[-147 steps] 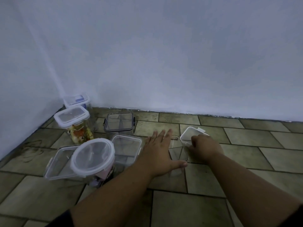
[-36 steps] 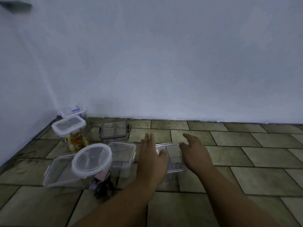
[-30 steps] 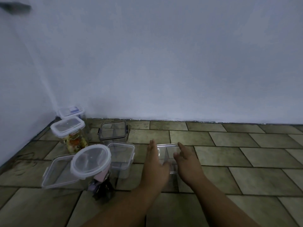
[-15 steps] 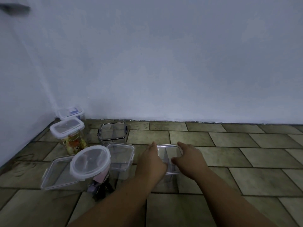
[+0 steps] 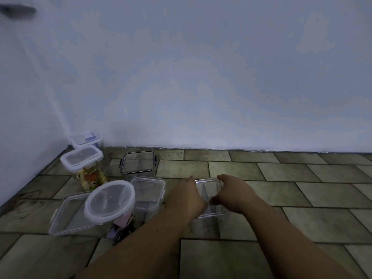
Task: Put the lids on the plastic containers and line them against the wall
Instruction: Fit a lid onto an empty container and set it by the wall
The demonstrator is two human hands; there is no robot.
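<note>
A clear square plastic container [image 5: 209, 190] stands on the tiled floor with its clear lid on top. My left hand [image 5: 187, 198] presses the lid's left edge and my right hand [image 5: 233, 193] grips its right edge, thumb curled over the near side. To the left stand a round-lidded container [image 5: 109, 200], a flat clear box [image 5: 68, 216], a clear square container [image 5: 149, 190], a dark-rimmed container [image 5: 138, 162], a jar with colourful contents [image 5: 84, 164] and a blue-trimmed container [image 5: 86, 136] in the corner.
A pale wall [image 5: 201, 87] runs across the back and meets a side wall at the left corner. Bare floor tiles [image 5: 302, 178] stretch along the wall to the right of my hands.
The lid has gone from my right hand onto the clear container. Both hands have closed in on its edges; in the last half second the right thumb curled down over the near rim.
</note>
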